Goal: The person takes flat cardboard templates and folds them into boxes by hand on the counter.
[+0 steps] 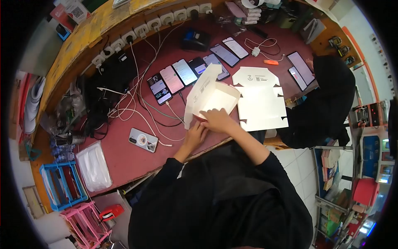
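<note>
A partly folded white cardboard box [217, 97] stands at the near edge of the table, its lid flap raised on the left side. My left hand [195, 137] is closed on the near left corner of the box, from outside and below. Over the near wall lies my right hand [218, 121], its fingers bent into the box and gripping that same corner. Some fingertips are hidden by the cardboard. Just right of the box, a flat unfolded box blank [262, 99] with slotted edges lies with its white side up.
Several phones lie in a row behind the box, including a pink-screened phone [171, 79]. White charging cables [134, 97] run to a row of sockets [141, 31]. A silver phone [143, 140] and a plastic-wrapped pack [94, 167] lie left. A person in black [327, 99] sits right.
</note>
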Demonstrator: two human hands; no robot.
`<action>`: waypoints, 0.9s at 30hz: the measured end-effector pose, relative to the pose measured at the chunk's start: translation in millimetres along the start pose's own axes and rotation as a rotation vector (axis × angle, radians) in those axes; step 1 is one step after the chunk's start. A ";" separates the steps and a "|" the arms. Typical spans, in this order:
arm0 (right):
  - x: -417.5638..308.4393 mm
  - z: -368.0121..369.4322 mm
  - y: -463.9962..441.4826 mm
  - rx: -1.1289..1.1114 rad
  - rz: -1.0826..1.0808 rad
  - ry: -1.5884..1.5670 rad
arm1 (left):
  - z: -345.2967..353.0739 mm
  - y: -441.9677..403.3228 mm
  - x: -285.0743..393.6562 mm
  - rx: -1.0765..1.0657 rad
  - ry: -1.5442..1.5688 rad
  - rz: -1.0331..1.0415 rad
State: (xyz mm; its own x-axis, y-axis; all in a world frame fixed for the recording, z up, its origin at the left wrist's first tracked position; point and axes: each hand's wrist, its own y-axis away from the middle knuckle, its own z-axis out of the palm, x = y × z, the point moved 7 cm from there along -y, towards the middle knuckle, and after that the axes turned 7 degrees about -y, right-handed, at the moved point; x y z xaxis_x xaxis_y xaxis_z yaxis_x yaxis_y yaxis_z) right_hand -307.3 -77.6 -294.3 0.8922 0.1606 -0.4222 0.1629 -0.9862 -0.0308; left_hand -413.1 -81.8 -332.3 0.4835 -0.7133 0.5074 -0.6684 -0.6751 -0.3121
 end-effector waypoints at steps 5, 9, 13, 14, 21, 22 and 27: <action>14.7 -29.8 31.3 -0.076 -0.107 0.003 | 3.5 0.0 -7.5 0.032 0.296 -0.112; 12.4 -27.4 35.9 0.082 -0.178 -0.022 | 1.6 3.7 -0.3 0.060 0.539 -0.256; 9.7 -18.1 37.7 0.107 -0.151 0.004 | 7.4 6.7 5.8 0.062 0.476 -0.211; 8.6 -15.7 38.8 0.121 -0.162 0.015 | 9.0 6.5 4.9 0.075 0.441 -0.183; 11.9 10.3 46.6 0.038 -0.153 0.120 | 11.6 11.0 9.2 0.166 0.311 -0.139; 10.4 6.8 48.1 0.011 -0.153 0.087 | 7.3 11.9 14.1 0.233 0.166 -0.048; 36.4 -68.4 89.2 0.428 0.059 -0.120 | 0.5 17.5 17.3 0.347 -0.072 0.005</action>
State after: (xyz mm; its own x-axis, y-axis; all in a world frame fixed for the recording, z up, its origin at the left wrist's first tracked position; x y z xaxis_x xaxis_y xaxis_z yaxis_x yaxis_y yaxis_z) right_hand -231.5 -157.0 -250.4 0.8356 0.1229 -0.5354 -0.0981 -0.9256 -0.3656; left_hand -416.2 -106.0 -329.4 0.5276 -0.7201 0.4506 -0.4453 -0.6862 -0.5752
